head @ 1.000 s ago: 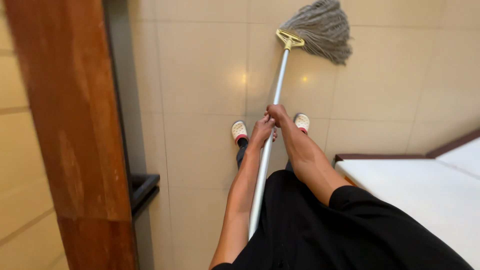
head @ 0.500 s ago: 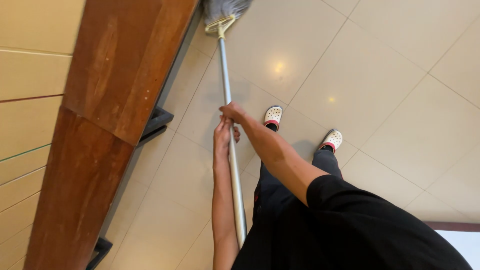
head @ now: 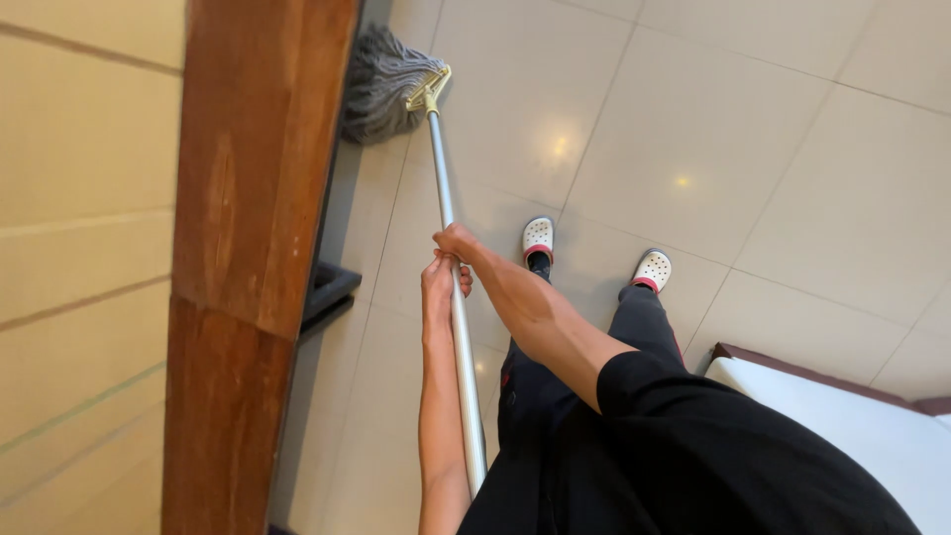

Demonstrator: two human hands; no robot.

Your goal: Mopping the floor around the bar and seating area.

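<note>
A mop with a silver metal pole (head: pixel 446 213) and a grey string head (head: pixel 381 84) on a yellow clamp rests on the beige tiled floor. Its head lies against the base of a brown wooden post (head: pixel 253 198) at the upper left. My right hand (head: pixel 458 242) grips the pole higher up. Just below it, my left hand (head: pixel 437 282) is wrapped around the same pole. My two feet in white clogs (head: pixel 538 236) stand on the tiles beside the pole.
A dark foot or bracket (head: pixel 327 290) sticks out from the wooden post at floor level. A white surface with a dark wooden edge (head: pixel 792 372) sits at the lower right. Pale panelled wall fills the left side.
The mop head has swung from the open floor on the right over to the left, against the wooden post. Both hands kept their grip on the pole; the view turned with it.
</note>
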